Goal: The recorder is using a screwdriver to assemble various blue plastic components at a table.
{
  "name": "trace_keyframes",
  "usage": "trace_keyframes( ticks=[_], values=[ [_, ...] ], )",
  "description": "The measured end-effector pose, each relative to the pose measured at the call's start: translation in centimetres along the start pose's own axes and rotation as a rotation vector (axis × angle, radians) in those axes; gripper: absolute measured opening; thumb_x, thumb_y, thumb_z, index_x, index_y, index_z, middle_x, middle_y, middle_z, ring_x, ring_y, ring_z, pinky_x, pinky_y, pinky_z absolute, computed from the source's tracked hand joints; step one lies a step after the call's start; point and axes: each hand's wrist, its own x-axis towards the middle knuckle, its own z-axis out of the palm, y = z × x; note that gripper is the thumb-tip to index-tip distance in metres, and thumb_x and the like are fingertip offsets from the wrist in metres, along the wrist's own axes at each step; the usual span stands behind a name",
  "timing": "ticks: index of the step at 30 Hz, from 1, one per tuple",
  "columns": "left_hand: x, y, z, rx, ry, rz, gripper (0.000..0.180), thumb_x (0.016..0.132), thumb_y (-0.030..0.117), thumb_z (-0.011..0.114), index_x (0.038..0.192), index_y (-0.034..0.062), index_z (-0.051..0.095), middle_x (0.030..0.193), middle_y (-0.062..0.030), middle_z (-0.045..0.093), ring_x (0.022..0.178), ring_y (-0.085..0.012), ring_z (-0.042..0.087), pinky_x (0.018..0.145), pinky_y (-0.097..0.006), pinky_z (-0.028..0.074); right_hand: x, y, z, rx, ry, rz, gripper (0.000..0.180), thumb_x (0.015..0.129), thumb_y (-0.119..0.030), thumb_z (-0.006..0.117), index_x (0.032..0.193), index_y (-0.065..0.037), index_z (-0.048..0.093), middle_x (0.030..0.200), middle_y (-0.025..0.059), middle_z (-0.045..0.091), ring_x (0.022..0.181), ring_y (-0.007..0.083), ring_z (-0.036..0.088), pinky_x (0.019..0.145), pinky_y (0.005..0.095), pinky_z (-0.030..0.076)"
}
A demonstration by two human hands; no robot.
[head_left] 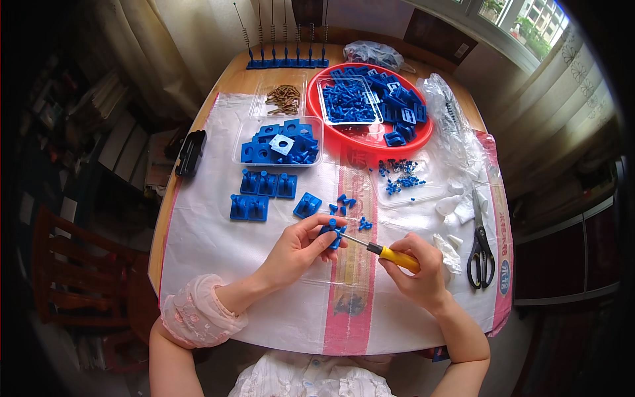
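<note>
In the middle of the table my left hand (pixel 301 248) is closed around a small blue plastic part (pixel 333 231) with a knob on top. My right hand (pixel 418 270) grips the yellow handle of a screwdriver (pixel 399 259). Its shaft points left and the tip meets the side of the blue part; the exact contact is hidden. Just beyond my hands lie one blue square piece (pixel 307 205) and a few loose small blue pieces (pixel 342 204). Several assembled blue pieces (pixel 258 185) stand in two rows to the left.
A clear box of blue plates (pixel 236 151), brass-coloured screws (pixel 284 99) and a red basin of blue parts (pixel 423 135) stand farther back. Tiny blue pieces (pixel 400 177) lie right of centre. Black scissors (pixel 481 255) and crumpled plastic (pixel 456 142) lie right; a black case (pixel 191 153) left.
</note>
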Motion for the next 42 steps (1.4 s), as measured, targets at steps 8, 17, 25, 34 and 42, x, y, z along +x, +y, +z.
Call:
trace_keyframes(
  ticks=[8, 17, 25, 34, 42],
  values=[
    [0.1, -0.2, -0.2, 0.019, -0.003, 0.003, 0.023, 0.102, 0.016, 0.054, 0.123, 0.0064, 0.057, 0.100, -0.0092, 0.070, 0.082, -0.0080, 0.062, 0.076, -0.023, 0.052, -0.3, 0.6, 0.1, 0.192, -0.089, 0.178, 0.018, 0.080, -0.004, 0.077, 0.089, 0.001, 0.062, 0.077, 0.0090, 0.068, 0.065, 0.0110, 0.063, 0.058, 0.0250, 0.048],
    [-0.1, -0.3, 0.1, 0.044, 0.005, 0.039, 0.022, 0.102, 0.013, 0.055, 0.122, 0.0056, 0.057, 0.100, -0.0093, 0.071, 0.085, -0.0086, 0.063, 0.077, -0.023, 0.053, 0.3, 1.0, -0.3, 0.397, -0.208, 0.396, 0.019, 0.082, -0.004, 0.076, 0.094, 0.001, 0.063, 0.077, 0.0034, 0.065, 0.069, 0.0054, 0.059, 0.058, 0.0233, 0.046],
    [-0.1, 0.0, 0.0, 0.027, 0.000, 0.005, 0.023, 0.102, 0.014, 0.056, 0.123, 0.0057, 0.057, 0.100, -0.0091, 0.071, 0.087, -0.0089, 0.064, 0.075, -0.024, 0.052, 0.0, 0.4, 0.3, -0.007, 0.003, -0.068, 0.023, 0.074, -0.003, 0.081, 0.088, -0.002, 0.063, 0.073, 0.0092, 0.061, 0.058, 0.0213, 0.061, 0.051, 0.0311, 0.045],
    [-0.1, 0.0, 0.1, 0.029, -0.006, 0.013, 0.022, 0.102, 0.016, 0.055, 0.122, 0.0066, 0.058, 0.099, -0.0081, 0.071, 0.087, -0.0087, 0.064, 0.073, -0.024, 0.051, -0.4, 0.6, 0.2, 0.120, -0.051, 0.113, 0.019, 0.078, -0.005, 0.081, 0.089, 0.000, 0.067, 0.075, 0.0098, 0.067, 0.063, 0.0161, 0.065, 0.055, 0.0266, 0.048],
    [-0.1, 0.1, 0.1, -0.006, 0.005, 0.011, 0.022, 0.102, 0.017, 0.056, 0.121, 0.0072, 0.059, 0.098, -0.0082, 0.071, 0.080, -0.0080, 0.061, 0.073, -0.023, 0.051, -0.3, 0.3, 0.6, 0.084, 0.010, 0.048, 0.020, 0.077, -0.003, 0.080, 0.090, 0.000, 0.065, 0.077, 0.0103, 0.066, 0.063, 0.0175, 0.065, 0.056, 0.0281, 0.049]
  ],
)
